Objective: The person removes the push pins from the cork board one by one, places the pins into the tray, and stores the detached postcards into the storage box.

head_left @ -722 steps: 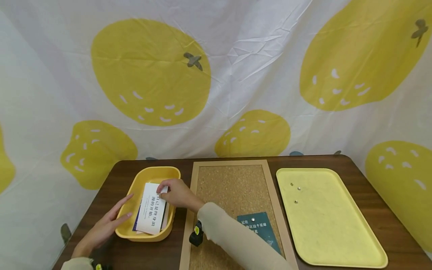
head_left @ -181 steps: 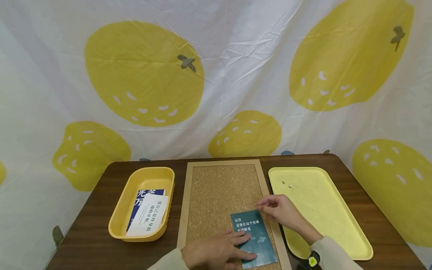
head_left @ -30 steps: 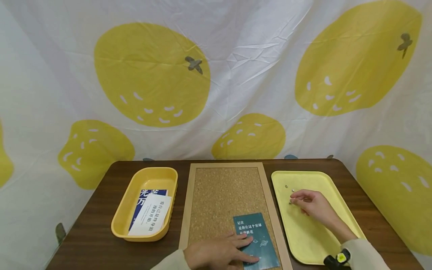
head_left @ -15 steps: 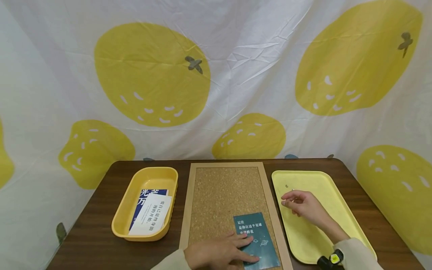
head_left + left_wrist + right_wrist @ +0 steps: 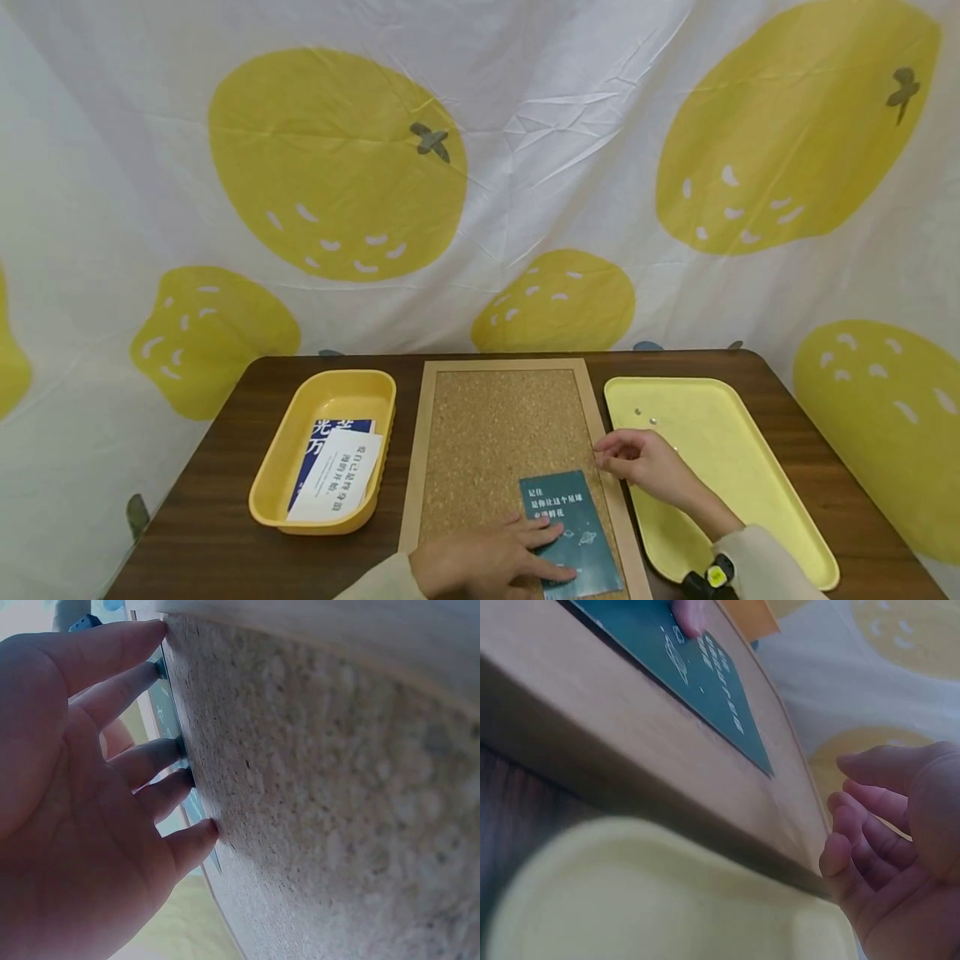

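Observation:
My left hand (image 5: pixel 491 554) lies across a teal card (image 5: pixel 573 533) with white print, its spread fingers pressing the card onto the cork board (image 5: pixel 502 425). In the left wrist view the fingertips (image 5: pixel 204 831) meet the board surface. My right hand (image 5: pixel 648 467) hovers at the board's right frame, just above the card's upper right corner. Its fingers are curled, with thumb and index tips near each other in the head view. The right wrist view has the thumb (image 5: pixel 877 766) apart from the fingers; I cannot tell whether something small is between them.
A yellow tray (image 5: pixel 742 500) stands at the right, holding several small pushpins (image 5: pixel 653 422). At the left, a deeper yellow bin (image 5: pixel 322 396) contains a white card (image 5: pixel 337 475) over a blue one (image 5: pixel 318 450). A lemon-patterned cloth (image 5: pixel 517 208) hangs behind the table.
My right hand has moved left from the pins on the tray to the board's right frame beside the card. The left hand has stayed on the card.

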A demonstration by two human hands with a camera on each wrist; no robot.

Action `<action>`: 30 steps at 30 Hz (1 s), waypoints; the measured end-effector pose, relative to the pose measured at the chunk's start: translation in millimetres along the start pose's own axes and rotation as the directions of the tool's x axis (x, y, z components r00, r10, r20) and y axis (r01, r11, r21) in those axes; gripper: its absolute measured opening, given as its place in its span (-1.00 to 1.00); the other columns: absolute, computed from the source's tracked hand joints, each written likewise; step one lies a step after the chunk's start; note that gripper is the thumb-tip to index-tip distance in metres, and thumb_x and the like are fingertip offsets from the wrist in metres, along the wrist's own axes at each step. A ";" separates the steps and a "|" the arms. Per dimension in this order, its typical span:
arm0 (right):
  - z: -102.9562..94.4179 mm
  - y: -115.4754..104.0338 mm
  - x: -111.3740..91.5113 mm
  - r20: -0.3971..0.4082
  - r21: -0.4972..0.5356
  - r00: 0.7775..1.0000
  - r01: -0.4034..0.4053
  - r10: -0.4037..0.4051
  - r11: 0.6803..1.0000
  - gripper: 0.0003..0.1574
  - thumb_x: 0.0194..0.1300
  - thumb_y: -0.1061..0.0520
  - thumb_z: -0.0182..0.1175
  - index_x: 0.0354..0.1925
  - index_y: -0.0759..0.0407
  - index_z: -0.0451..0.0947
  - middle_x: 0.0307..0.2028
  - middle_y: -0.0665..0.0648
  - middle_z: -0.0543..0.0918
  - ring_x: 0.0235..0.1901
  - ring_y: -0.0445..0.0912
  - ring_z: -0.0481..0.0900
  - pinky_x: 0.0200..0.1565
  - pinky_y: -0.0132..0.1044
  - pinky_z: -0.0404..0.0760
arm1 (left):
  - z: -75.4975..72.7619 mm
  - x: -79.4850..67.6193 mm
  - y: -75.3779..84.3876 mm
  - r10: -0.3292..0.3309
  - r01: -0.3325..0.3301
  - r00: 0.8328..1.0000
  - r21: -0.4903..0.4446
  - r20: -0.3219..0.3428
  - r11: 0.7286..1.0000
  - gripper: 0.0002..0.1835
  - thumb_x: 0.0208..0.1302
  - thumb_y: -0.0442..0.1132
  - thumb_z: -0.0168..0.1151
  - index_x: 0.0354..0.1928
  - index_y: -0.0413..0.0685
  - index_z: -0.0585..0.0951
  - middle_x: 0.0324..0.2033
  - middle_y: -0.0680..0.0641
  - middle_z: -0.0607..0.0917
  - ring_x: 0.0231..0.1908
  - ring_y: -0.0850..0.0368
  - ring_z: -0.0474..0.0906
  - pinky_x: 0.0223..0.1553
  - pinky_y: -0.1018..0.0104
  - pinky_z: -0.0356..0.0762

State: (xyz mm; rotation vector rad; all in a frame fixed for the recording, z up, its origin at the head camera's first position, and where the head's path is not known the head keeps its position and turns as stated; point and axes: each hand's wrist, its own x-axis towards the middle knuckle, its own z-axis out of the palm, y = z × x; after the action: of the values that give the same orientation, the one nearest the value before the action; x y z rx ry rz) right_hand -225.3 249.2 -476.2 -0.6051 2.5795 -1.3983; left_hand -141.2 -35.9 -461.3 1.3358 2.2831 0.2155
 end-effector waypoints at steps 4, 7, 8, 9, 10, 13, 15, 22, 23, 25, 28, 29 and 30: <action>7.0 -1.5 3.1 0.027 0.022 0.999 0.025 -0.025 0.999 -0.76 0.33 0.24 0.24 -0.07 0.33 0.64 -0.36 0.15 0.70 -0.53 -0.19 0.55 -0.52 -0.33 0.58 | -0.3 0.3 -0.2 -0.001 0.000 1.000 0.007 0.005 1.000 -0.44 0.45 0.02 0.12 0.45 0.48 0.31 0.54 0.07 0.09 0.53 0.19 -0.07 0.48 0.14 0.09; 11.0 -2.6 4.7 0.041 0.023 0.998 0.037 -0.038 0.999 -0.74 0.31 0.23 0.25 -0.05 0.33 0.64 -0.35 0.12 0.70 -0.48 -0.21 0.55 -0.48 -0.34 0.58 | -0.4 0.4 -0.3 0.001 -0.001 1.000 0.014 0.008 1.000 -0.44 0.45 0.03 0.12 0.45 0.48 0.31 0.54 0.07 0.08 0.53 0.18 -0.07 0.48 0.13 0.09; 12.1 -3.1 5.2 0.045 0.021 0.998 0.036 -0.037 0.999 -0.74 0.31 0.23 0.26 -0.05 0.32 0.64 -0.35 0.12 0.69 -0.48 -0.21 0.55 -0.47 -0.35 0.57 | -0.5 0.5 -0.5 0.001 -0.001 1.000 0.019 0.008 1.000 -0.44 0.45 0.03 0.12 0.45 0.48 0.30 0.54 0.07 0.08 0.53 0.19 -0.07 0.48 0.13 0.09; 13.5 -3.7 5.6 0.048 0.014 0.998 0.030 -0.031 0.999 -0.74 0.30 0.23 0.27 -0.05 0.31 0.64 -0.36 0.10 0.69 -0.47 -0.21 0.55 -0.47 -0.36 0.57 | -0.5 0.6 -0.6 0.000 -0.001 1.000 0.019 0.009 1.000 -0.44 0.45 0.03 0.12 0.45 0.48 0.30 0.55 0.07 0.08 0.53 0.19 -0.08 0.48 0.13 0.09; 14.6 -4.3 5.9 0.054 0.012 0.998 0.026 -0.027 1.000 -0.74 0.30 0.22 0.27 -0.05 0.31 0.64 -0.36 0.09 0.69 -0.46 -0.21 0.56 -0.46 -0.36 0.56 | -0.5 0.6 -0.6 -0.001 0.001 1.000 0.017 0.011 1.000 -0.44 0.45 0.03 0.11 0.45 0.48 0.30 0.55 0.07 0.08 0.53 0.19 -0.08 0.48 0.13 0.09; 17.9 -5.5 6.6 0.072 0.020 0.997 0.015 -0.016 1.000 -0.74 0.29 0.25 0.26 -0.05 0.31 0.63 -0.36 0.10 0.69 -0.45 -0.19 0.58 -0.44 -0.36 0.56 | -0.7 0.6 -0.5 0.000 0.000 1.000 0.016 0.011 1.000 -0.44 0.45 0.03 0.11 0.45 0.48 0.30 0.55 0.07 0.08 0.53 0.18 -0.08 0.48 0.11 0.09; 20.0 -6.0 6.9 0.076 0.021 0.997 0.008 -0.010 1.000 -0.75 0.29 0.27 0.25 -0.06 0.31 0.63 -0.37 0.09 0.68 -0.44 -0.20 0.57 -0.44 -0.38 0.54 | -0.9 0.5 -0.1 0.004 -0.004 1.000 0.011 0.011 1.000 -0.44 0.45 0.02 0.11 0.46 0.47 0.30 0.55 0.06 0.08 0.53 0.18 -0.08 0.48 0.11 0.09; 24.2 -8.7 8.1 0.065 -0.028 0.998 0.009 -0.007 1.000 -0.68 0.20 0.23 0.38 -0.06 0.31 0.65 -0.42 0.05 0.59 -0.47 -0.22 0.47 -0.44 -0.41 0.48 | -2.1 -0.8 1.0 0.011 -0.011 1.000 0.019 -0.001 1.000 -0.44 0.45 0.02 0.11 0.45 0.47 0.31 0.54 0.04 0.09 0.53 0.16 -0.06 0.47 0.11 0.10; 24.8 -8.2 8.7 0.066 -0.040 0.998 0.012 -0.009 0.999 -0.66 0.19 0.23 0.39 -0.05 0.32 0.65 -0.42 0.04 0.58 -0.47 -0.22 0.46 -0.44 -0.41 0.47 | -2.1 -0.7 0.6 0.011 -0.011 1.000 0.013 0.002 1.000 -0.44 0.45 0.02 0.11 0.45 0.46 0.31 0.54 0.05 0.09 0.53 0.16 -0.06 0.47 0.11 0.10; 25.7 -7.7 9.6 0.074 -0.052 0.997 0.019 -0.015 0.998 -0.61 0.16 0.21 0.42 -0.03 0.32 0.66 -0.43 0.03 0.56 -0.47 -0.23 0.44 -0.44 -0.41 0.45 | -2.1 -0.6 0.0 0.011 -0.011 1.000 0.014 0.007 1.000 -0.44 0.45 0.02 0.11 0.46 0.47 0.30 0.54 0.05 0.09 0.53 0.17 -0.06 0.47 0.11 0.10; 26.3 -7.8 10.6 0.094 -0.061 0.995 0.031 -0.025 0.998 -0.57 0.15 0.21 0.43 0.00 0.34 0.66 -0.43 0.03 0.55 -0.47 -0.23 0.43 -0.45 -0.41 0.44 | -2.2 -0.5 -0.5 0.010 -0.010 1.000 0.016 0.014 1.000 -0.43 0.45 0.02 0.11 0.46 0.47 0.30 0.54 0.07 0.08 0.53 0.18 -0.07 0.47 0.11 0.10; 26.3 -7.9 11.1 0.100 -0.065 0.995 0.033 -0.026 0.997 -0.56 0.15 0.21 0.43 0.01 0.34 0.66 -0.43 0.03 0.55 -0.47 -0.23 0.42 -0.44 -0.41 0.44 | -2.0 -0.4 -0.6 0.011 -0.011 1.000 0.015 0.014 1.000 -0.43 0.45 0.02 0.12 0.46 0.47 0.30 0.54 0.07 0.08 0.53 0.18 -0.07 0.47 0.11 0.10; 26.4 -8.1 11.3 0.105 -0.067 0.994 0.036 -0.028 0.997 -0.55 0.15 0.21 0.43 0.01 0.34 0.66 -0.43 0.03 0.55 -0.47 -0.23 0.42 -0.44 -0.41 0.45 | -2.1 -0.6 -0.5 0.011 -0.011 1.000 0.013 0.013 1.000 -0.43 0.45 0.02 0.12 0.45 0.47 0.30 0.54 0.07 0.09 0.53 0.18 -0.07 0.47 0.11 0.10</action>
State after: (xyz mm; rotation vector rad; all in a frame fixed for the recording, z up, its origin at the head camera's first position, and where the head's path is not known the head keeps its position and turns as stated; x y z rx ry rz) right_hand -225.1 220.2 -483.5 -0.7127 2.5556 -1.2559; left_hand -142.3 -36.4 -459.5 1.3527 2.2707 0.1947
